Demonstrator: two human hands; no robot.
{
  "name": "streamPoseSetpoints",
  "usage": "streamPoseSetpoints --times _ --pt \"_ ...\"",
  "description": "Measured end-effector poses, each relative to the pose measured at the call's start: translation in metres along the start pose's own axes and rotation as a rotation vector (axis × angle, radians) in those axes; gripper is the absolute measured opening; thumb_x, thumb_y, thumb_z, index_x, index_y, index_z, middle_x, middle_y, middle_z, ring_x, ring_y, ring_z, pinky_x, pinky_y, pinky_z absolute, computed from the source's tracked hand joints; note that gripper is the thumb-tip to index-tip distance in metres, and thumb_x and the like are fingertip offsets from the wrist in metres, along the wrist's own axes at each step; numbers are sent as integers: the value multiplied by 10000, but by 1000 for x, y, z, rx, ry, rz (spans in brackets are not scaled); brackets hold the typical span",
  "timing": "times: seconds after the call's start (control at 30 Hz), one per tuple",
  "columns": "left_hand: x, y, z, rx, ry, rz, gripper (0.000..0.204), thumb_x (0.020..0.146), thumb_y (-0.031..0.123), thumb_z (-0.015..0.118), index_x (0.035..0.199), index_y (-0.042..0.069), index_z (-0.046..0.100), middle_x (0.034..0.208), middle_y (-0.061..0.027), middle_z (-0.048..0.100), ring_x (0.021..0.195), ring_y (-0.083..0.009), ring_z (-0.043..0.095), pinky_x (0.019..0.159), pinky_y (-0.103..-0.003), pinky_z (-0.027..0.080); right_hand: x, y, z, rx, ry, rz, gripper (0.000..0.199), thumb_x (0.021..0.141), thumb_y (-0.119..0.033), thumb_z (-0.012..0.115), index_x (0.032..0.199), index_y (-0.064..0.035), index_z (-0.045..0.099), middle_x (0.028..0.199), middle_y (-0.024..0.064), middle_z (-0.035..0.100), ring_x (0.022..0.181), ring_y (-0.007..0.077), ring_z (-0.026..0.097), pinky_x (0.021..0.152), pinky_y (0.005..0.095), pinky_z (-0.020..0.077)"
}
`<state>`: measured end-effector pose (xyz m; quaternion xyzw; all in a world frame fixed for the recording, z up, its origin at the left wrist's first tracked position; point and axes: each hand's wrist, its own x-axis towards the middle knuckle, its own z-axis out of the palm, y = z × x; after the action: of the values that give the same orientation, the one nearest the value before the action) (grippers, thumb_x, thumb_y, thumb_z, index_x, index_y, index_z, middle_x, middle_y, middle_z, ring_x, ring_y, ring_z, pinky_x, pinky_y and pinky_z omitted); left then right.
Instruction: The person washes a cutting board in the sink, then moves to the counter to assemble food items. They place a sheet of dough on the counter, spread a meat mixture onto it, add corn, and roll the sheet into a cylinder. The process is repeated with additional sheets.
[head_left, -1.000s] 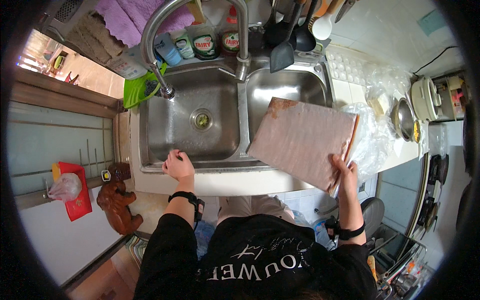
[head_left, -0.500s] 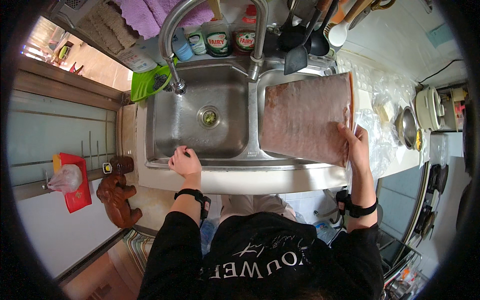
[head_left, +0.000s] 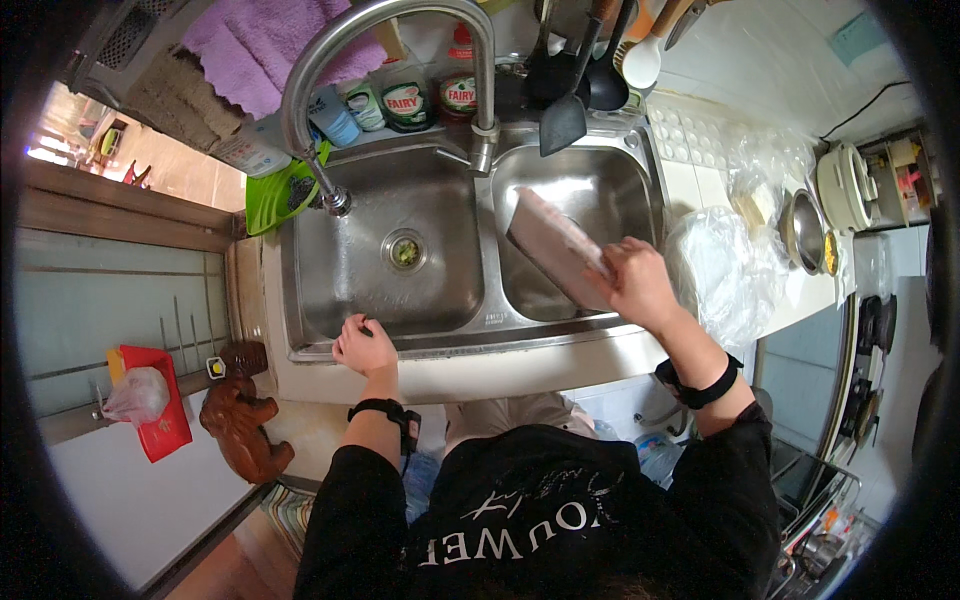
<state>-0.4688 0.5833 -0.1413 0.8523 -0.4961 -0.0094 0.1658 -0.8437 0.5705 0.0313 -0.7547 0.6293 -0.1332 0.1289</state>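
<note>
My right hand (head_left: pixel 640 283) grips a flat, rectangular pinkish-brown board (head_left: pixel 552 250) by its near right end. The board looks like a chopping board and is tilted nearly edge-on over the right sink basin (head_left: pixel 625 190), slightly blurred. My left hand (head_left: pixel 365 345) is closed at the front rim of the left sink basin (head_left: pixel 350 270). Something small and dark shows at its fingers, too little of it to name. Green scraps (head_left: pixel 405 252) lie in the left basin's drain.
A curved metal faucet (head_left: pixel 290 90) arches over the left basin. A green tray (head_left: pixel 270 200) with a dark scourer sits at the left corner. Bottles (head_left: pixel 405 100) and hanging utensils (head_left: pixel 565 125) line the back. Plastic bags (head_left: pixel 715 260) and a metal bowl (head_left: pixel 800 230) occupy the right counter.
The board has turned from showing its broad face to nearly edge-on, and moved left with my right hand. My left hand stays at the sink's front rim. The whole view has shifted slightly.
</note>
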Motion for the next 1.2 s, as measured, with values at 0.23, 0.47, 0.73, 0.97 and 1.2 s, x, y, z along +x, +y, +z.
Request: streamPoseSetpoints --times 0.23,0.47,0.73,0.97,1.2 --pt "0 -3 2 8 -9 9 158 803 230 488 876 138 593 871 -3 621 880 -212 557 939 -381 305 -37 -12 35 -130 -74 -161 205 681 -209 666 788 -54 585 719 75 582 757 237 548 701 355 415" --pt "0 1 -1 32 -31 -3 176 809 232 480 889 131 601 900 -9 627 898 -217 558 946 -380 305 -60 -1 36 -149 -28 -166 277 613 -130 681 864 -37 610 749 59 578 775 224 537 708 346 402" --pt "1 2 -4 53 -94 -30 218 829 239 459 923 111 608 935 -26 629 924 -220 553 966 -376 298 -64 4 32 -143 -45 -203 272 613 -112 659 875 -52 617 767 39 584 774 205 528 725 335 376" --pt "1 0 -1 46 -58 -7 208 828 243 456 901 116 603 923 -25 629 913 -225 557 960 -382 298 -87 9 41 -192 -19 -224 246 665 -117 620 901 -47 618 802 33 582 764 199 514 726 325 376" --pt "1 -2 1 47 -67 -12 190 818 234 466 886 118 600 901 -25 633 903 -222 564 958 -384 299 -119 21 53 -209 14 -160 324 679 -123 569 988 -39 615 877 34 589 861 189 527 760 329 388"
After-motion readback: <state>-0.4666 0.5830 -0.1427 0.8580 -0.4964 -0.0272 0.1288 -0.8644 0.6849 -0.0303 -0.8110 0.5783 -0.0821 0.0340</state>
